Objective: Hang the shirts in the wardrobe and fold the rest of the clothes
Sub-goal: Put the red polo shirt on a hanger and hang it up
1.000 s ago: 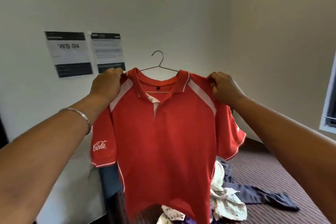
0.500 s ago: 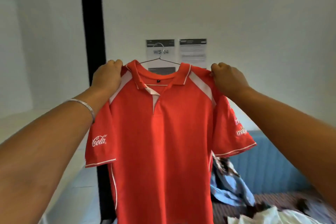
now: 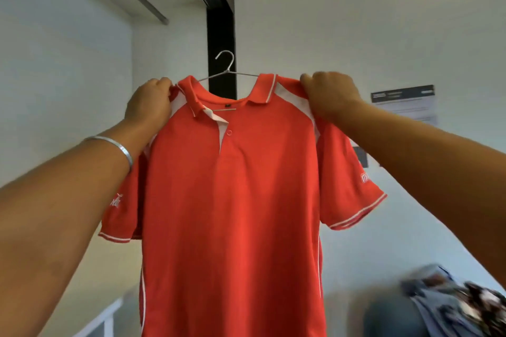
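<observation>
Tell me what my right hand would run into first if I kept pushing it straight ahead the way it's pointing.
Probably the white wall behind the red polo shirt. Your right hand points up and forward, right of the black frame; depth is unclear.

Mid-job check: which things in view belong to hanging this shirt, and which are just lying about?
In the job:
red polo shirt
wire hanger
left hand and right hand, gripping the shoulders

Lying about:
wall notice
blurred clothes pile, waiting
bracelet
</observation>
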The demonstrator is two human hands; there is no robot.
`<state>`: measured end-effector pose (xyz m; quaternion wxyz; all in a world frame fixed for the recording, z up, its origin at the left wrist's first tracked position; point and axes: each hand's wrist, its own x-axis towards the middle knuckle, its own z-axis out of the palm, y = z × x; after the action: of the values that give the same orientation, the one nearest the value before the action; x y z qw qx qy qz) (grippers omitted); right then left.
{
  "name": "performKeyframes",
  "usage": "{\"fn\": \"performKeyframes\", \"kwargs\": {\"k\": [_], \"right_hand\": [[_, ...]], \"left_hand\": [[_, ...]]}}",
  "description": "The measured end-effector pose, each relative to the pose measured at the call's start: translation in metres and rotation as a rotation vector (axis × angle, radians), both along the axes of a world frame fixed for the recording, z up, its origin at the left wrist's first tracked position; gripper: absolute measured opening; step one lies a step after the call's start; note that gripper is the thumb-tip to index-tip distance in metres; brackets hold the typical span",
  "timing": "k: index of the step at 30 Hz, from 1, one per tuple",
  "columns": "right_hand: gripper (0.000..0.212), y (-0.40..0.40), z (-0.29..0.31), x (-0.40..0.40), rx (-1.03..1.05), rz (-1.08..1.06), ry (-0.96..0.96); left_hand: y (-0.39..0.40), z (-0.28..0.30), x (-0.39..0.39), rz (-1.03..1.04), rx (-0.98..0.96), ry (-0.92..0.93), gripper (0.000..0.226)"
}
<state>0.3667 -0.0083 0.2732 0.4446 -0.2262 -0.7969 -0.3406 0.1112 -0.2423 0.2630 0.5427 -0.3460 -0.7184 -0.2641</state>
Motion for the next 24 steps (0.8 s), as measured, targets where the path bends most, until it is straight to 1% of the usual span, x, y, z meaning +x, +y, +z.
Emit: {"fn": "performKeyframes", "kwargs": {"k": [3, 6, 9, 12, 14, 16, 17, 19, 21, 22, 24], "right_hand": [[0.030, -0.005, 0.038, -0.045, 0.067, -0.010, 0.022], [0.030, -0.008, 0.066, -0.091, 0.100, -0.041, 0.042], [0.030, -0.008, 0.088, -0.136, 0.130, -0.064, 0.040], [0.030, -0.006, 0.111, -0.184, 0.173, -0.073, 0.078], [0.029, -0.007, 0.129, -0.209, 0.145, -0.097, 0.104], [0.027, -0.002, 0.141, -0.238, 0.161, -0.104, 0.117], [0.026, 0.002, 0.157, -0.267, 0.170, -0.097, 0.148], [0.025, 0.005, 0.167, -0.283, 0.152, -0.107, 0.148], [0.026, 0.007, 0.171, -0.292, 0.166, -0.079, 0.189], [0.026, 0.012, 0.182, -0.303, 0.167, -0.069, 0.220], [0.028, 0.024, 0.197, -0.336, 0.198, -0.094, 0.203]], "left_hand": [[-0.007, 0.015, -0.034, 0.052, 0.055, 0.010, 0.037], [-0.009, 0.019, -0.066, 0.129, 0.041, 0.036, 0.046], [-0.009, 0.020, -0.095, 0.221, 0.004, 0.004, 0.049], [-0.007, 0.023, -0.124, 0.287, -0.036, 0.031, 0.052], [-0.007, 0.029, -0.138, 0.335, -0.061, 0.050, 0.053], [-0.002, 0.033, -0.155, 0.367, -0.061, 0.040, 0.053], [0.002, 0.042, -0.177, 0.400, -0.036, 0.053, 0.053], [0.000, 0.047, -0.186, 0.441, -0.042, 0.045, 0.053], [-0.002, 0.047, -0.197, 0.479, -0.058, 0.042, 0.054], [0.000, 0.052, -0.211, 0.510, -0.058, 0.043, 0.055], [0.003, 0.061, -0.234, 0.558, -0.070, 0.014, 0.057]]}}
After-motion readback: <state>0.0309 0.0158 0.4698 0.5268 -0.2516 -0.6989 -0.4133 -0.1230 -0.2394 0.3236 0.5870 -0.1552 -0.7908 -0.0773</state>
